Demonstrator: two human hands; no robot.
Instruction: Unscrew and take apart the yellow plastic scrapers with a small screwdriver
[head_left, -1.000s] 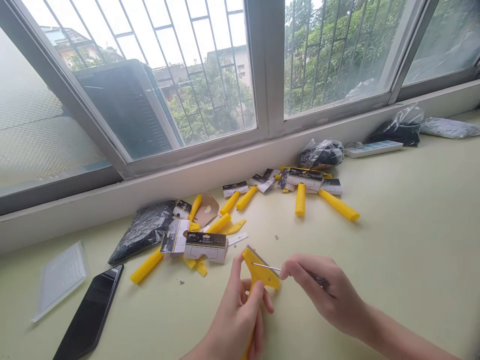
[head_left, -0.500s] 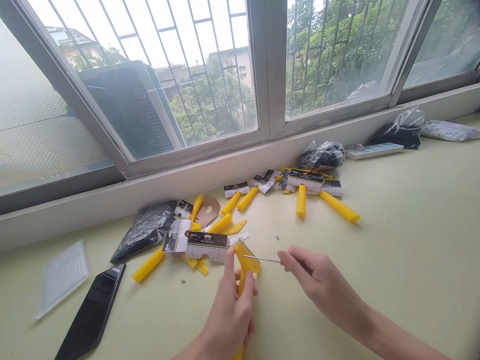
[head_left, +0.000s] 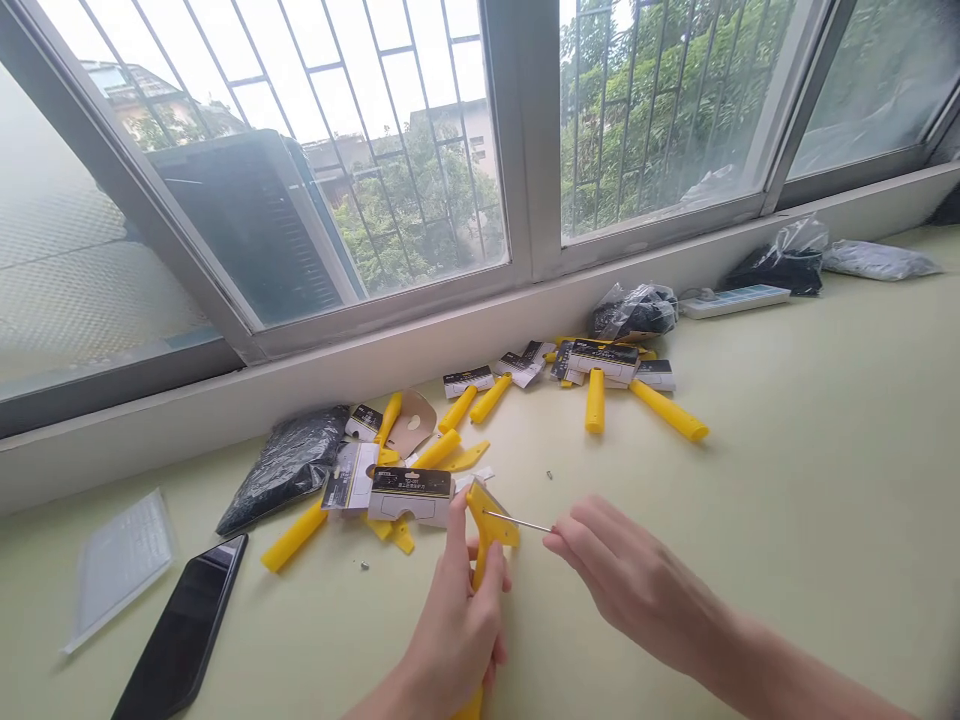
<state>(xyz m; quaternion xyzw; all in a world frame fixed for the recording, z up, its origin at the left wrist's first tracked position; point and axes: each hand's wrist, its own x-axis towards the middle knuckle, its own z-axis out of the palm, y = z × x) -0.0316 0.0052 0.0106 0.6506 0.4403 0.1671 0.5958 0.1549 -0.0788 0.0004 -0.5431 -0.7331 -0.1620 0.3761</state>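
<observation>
My left hand [head_left: 461,610] is wrapped round a yellow scraper [head_left: 491,520], its wide head up and its handle running down toward me. A pale edge shows along the top of the head. In my right hand [head_left: 630,580] is a screwdriver [head_left: 519,522]; its thin metal shaft points left and its tip meets the face of the scraper head. My fingers cover the screwdriver's handle. A small metal screw [head_left: 549,475] lies beyond my right hand, and another small metal piece [head_left: 364,566] lies left of my left hand.
Several yellow scrapers with printed cards [head_left: 411,493] lie ahead, and more scraper handles [head_left: 595,402] farther right. A black phone [head_left: 184,625], a clear plastic packet [head_left: 120,570] and a dark bag [head_left: 285,465] are at left. Bags [head_left: 636,312] and a power strip [head_left: 735,301] line the window ledge.
My right hand has turned a little round the screwdriver, whose tip stays on the scraper head. My left hand keeps its hold. The whole view has shifted slightly.
</observation>
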